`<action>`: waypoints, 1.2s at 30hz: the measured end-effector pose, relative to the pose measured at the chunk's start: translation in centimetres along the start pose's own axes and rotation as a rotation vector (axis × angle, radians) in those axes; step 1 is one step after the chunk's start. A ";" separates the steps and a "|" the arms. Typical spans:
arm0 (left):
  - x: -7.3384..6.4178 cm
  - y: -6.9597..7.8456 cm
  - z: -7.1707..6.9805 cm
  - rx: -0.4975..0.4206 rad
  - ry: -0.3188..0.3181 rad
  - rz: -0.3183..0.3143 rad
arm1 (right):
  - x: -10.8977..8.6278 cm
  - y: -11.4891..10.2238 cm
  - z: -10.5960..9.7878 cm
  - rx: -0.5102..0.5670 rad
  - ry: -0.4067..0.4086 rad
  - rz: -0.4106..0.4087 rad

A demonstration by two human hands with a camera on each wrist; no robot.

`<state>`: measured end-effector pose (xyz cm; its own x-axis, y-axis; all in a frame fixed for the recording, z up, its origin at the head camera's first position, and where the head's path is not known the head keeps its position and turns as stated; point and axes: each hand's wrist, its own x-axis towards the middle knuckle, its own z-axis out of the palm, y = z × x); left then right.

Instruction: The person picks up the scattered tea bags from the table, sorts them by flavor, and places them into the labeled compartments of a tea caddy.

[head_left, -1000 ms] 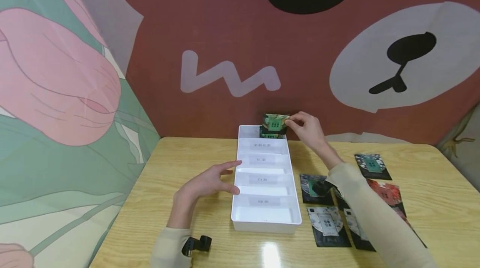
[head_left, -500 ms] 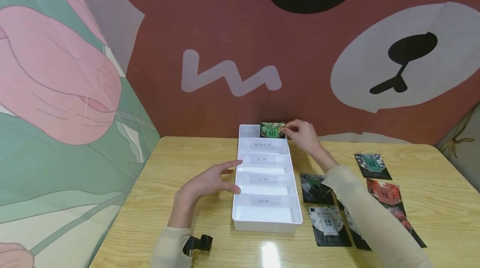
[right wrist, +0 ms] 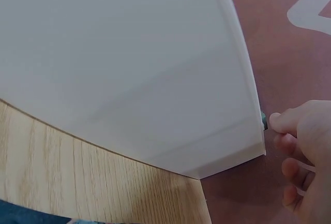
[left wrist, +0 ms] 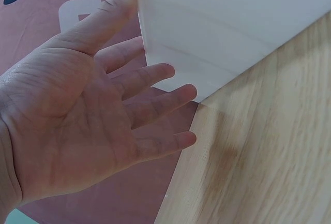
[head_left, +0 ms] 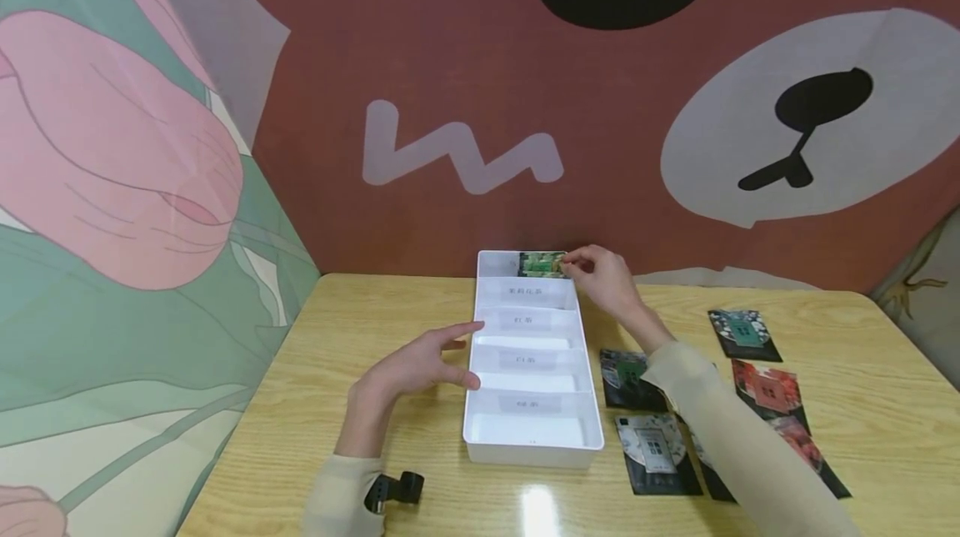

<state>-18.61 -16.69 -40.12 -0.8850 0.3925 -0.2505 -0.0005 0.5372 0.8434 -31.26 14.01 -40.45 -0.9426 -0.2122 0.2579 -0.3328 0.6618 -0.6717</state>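
Note:
A white box (head_left: 532,420) divided into labelled compartments stands lengthwise on the table in the head view. In its farthest compartment a green tea packet (head_left: 542,264) sits low, level with the rim. My right hand (head_left: 606,277) pinches that packet's right corner at the box's far right edge; in the right wrist view only a sliver of the packet (right wrist: 264,120) shows beyond the wall. Against the box's left side my left hand (head_left: 416,363) rests with fingers spread, thumb and index finger at the rim. The left wrist view shows its palm (left wrist: 77,115), the other fingers straight.
Right of the box lie a black-and-green packet (head_left: 626,378), a white-patterned packet (head_left: 657,454), a red packet (head_left: 771,391), a pink-red packet (head_left: 806,445) and a blue-white packet (head_left: 744,333). My right sleeve hides part of them. A printed cloth (head_left: 465,45) hangs behind the table.
The green packet has gone down from above the rim into the far compartment, my right hand lowering with it. My left hand has stayed in place.

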 end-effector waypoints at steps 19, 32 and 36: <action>0.2 0.1 0.4 0.009 -0.019 0.007 | 0.5 0.4 0.2 -0.126 0.028 0.040; 0.3 0.1 0.2 0.037 -0.005 0.019 | -0.6 1.2 -1.6 -0.093 0.063 0.030; 0.1 0.0 0.0 0.030 0.003 0.025 | -1.0 1.6 -2.1 -0.096 0.061 0.014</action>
<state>-18.72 -16.63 -40.14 -0.8861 0.4037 -0.2278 0.0355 0.5490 0.8350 -30.82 16.75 -40.32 -0.9428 -0.1601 0.2923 -0.3123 0.7309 -0.6069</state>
